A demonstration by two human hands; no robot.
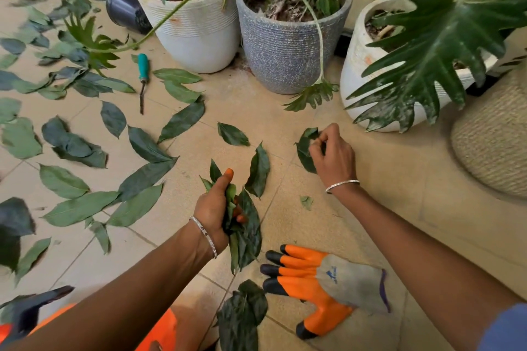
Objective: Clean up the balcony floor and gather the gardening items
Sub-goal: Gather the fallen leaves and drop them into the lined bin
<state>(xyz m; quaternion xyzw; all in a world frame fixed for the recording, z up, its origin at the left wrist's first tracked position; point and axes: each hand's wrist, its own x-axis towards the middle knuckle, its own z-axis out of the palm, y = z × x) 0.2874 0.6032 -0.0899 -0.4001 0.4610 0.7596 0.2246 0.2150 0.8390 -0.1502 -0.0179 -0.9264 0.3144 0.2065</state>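
Note:
Green cut leaves [142, 145] lie scattered over the beige tiled floor [356, 222], mostly on the left. My left hand [214, 208] grips a bunch of leaves [246, 232] in the lower middle. My right hand [333, 152] pinches a dark leaf [304, 148] on the floor to the right of it. An orange and grey gardening glove [322, 282] lies flat on the tiles below my right arm. A hand tool with a teal handle [142, 68] lies on the floor near the white pot.
Along the back stand a white ribbed pot [196, 37], a grey speckled pot [285, 54] and a second white pot [356, 65], all planted. A woven basket-like pot [490, 137] is at the right. A black pot [125, 8] lies on its side at back left.

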